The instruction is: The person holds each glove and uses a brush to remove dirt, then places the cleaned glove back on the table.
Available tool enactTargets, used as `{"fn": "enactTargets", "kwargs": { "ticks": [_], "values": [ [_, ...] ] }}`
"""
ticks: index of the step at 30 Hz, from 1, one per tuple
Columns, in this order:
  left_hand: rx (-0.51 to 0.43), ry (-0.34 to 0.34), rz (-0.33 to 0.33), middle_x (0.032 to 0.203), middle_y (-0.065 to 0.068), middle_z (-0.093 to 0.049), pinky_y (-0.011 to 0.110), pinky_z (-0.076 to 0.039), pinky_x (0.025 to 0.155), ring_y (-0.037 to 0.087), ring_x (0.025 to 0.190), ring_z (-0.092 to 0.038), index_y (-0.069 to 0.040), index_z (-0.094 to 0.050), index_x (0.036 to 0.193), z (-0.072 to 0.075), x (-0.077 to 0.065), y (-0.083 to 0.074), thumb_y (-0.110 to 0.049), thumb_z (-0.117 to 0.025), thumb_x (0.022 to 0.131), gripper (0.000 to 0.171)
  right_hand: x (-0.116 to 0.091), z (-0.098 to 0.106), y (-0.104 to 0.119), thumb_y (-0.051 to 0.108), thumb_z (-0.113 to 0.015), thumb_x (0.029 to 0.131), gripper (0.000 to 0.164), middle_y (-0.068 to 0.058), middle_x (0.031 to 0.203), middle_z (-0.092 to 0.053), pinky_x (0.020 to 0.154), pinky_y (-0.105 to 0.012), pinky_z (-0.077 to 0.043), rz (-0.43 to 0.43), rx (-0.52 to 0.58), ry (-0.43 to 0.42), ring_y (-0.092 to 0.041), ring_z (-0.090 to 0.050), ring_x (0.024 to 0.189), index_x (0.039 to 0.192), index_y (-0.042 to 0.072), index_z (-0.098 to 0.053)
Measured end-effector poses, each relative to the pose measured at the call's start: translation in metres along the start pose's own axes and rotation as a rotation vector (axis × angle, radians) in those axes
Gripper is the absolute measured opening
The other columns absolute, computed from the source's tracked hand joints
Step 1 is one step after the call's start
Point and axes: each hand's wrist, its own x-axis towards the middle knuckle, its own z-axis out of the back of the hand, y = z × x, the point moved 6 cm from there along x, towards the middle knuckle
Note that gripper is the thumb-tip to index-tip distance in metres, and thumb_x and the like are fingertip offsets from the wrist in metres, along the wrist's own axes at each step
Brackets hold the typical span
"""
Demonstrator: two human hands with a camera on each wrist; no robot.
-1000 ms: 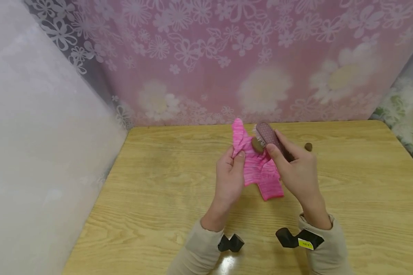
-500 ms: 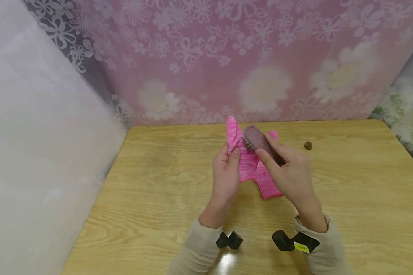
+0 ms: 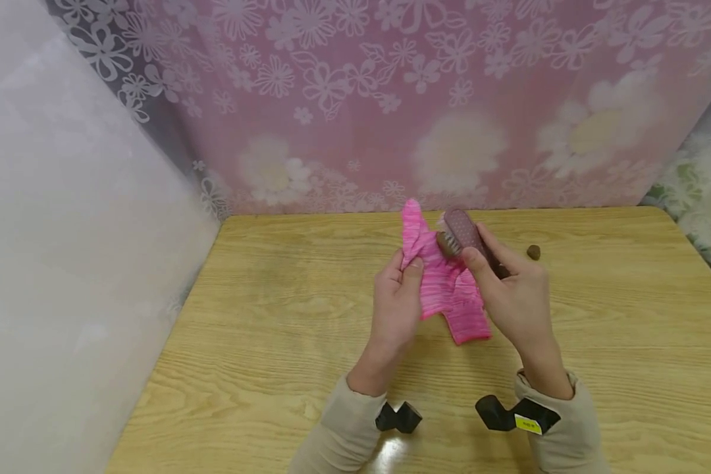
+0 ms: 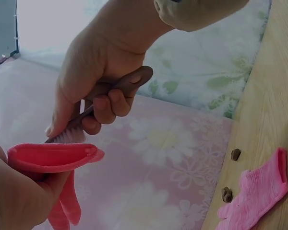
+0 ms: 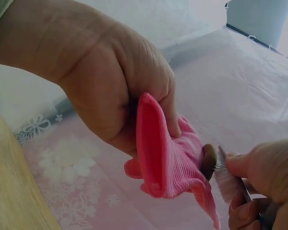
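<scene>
A pink knitted glove [image 3: 435,283] hangs in my left hand [image 3: 395,299], pinched near its edge between thumb and fingers. In the left wrist view its cuff [image 4: 53,158] gapes toward the camera. On the glove's outer side is a brown rounded spot [image 5: 209,162]; lump or stain, I cannot tell. My right hand [image 3: 512,299] grips a purple dotted brush [image 3: 468,230] by its handle. Its pale bristles [image 5: 225,184] face the glove, close beside the brown spot. A second pink glove [image 3: 469,322] lies on the table below, partly covered by the held glove and my right hand.
A small brown lump [image 3: 533,252] sits on the wooden table [image 3: 261,342] right of my hands. The left wrist view shows another brown lump [image 4: 227,194] next to the lying glove. A flowered pink curtain [image 3: 355,118] closes off the table's back edge.
Half a second ago the brush lay farther left, over the brown spot. It has since drawn back to the right, uncovering the spot. The held glove has shifted slightly right.
</scene>
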Motion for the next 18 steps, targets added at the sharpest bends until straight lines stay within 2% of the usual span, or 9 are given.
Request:
{"fn": "enactTargets", "kwargs": {
  "ticks": [4, 6, 11, 15, 18],
  "values": [
    [-0.052, -0.029, 0.038, 0.112, 0.029, -0.066, 0.034, -0.059, 0.080, 0.023, 0.094, -0.069, 0.003, -0.057, 0.132, 0.003, 0.000, 0.001, -0.008, -0.040, 0.106, 0.033, 0.001, 0.000, -0.001, 0.014, -0.066, 0.095, 0.041, -0.022, 0.121, -0.066, 0.066, -0.005, -0.047, 0.004, -0.025, 0.020, 0.017, -0.060, 0.086, 0.136, 0.007, -0.060],
    [-0.085, -0.046, 0.069, 0.114, 0.028, -0.066, 0.034, -0.058, 0.082, 0.021, 0.096, -0.069, 0.003, -0.056, 0.133, 0.004, 0.001, 0.003, -0.009, -0.040, 0.106, 0.034, 0.002, -0.002, -0.001, 0.014, -0.067, 0.095, 0.042, -0.021, 0.123, -0.066, 0.069, -0.005, -0.048, 0.010, -0.026, 0.042, 0.016, -0.059, 0.088, 0.136, 0.008, -0.060],
    [-0.162, -0.108, 0.139, 0.110, 0.023, -0.067, 0.028, -0.058, 0.078, 0.014, 0.090, -0.069, 0.004, -0.056, 0.132, 0.009, 0.004, 0.007, -0.010, -0.042, 0.105, 0.034, 0.001, -0.001, 0.001, 0.016, -0.067, 0.095, 0.044, -0.019, 0.128, -0.063, 0.073, -0.005, -0.048, 0.010, -0.032, 0.078, 0.015, -0.059, 0.093, 0.138, 0.012, -0.058],
    [-0.208, -0.142, 0.149, 0.099, 0.013, -0.069, 0.025, -0.058, 0.072, 0.013, 0.083, -0.069, 0.006, -0.058, 0.127, 0.013, 0.008, 0.006, -0.007, -0.046, 0.102, 0.030, -0.002, 0.003, 0.005, 0.016, -0.067, 0.095, 0.044, -0.018, 0.129, -0.063, 0.074, -0.004, -0.047, 0.009, -0.034, 0.067, 0.015, -0.059, 0.094, 0.139, 0.015, -0.059],
    [-0.214, -0.157, 0.148, 0.094, 0.008, -0.069, 0.025, -0.058, 0.070, 0.012, 0.080, -0.068, 0.006, -0.059, 0.123, 0.016, 0.010, 0.005, -0.003, -0.049, 0.099, 0.027, -0.004, 0.002, 0.011, 0.013, -0.069, 0.093, 0.045, -0.018, 0.126, -0.065, 0.073, -0.004, -0.048, 0.053, -0.036, 0.071, 0.014, -0.060, 0.093, 0.137, 0.017, -0.060]
  ]
}}
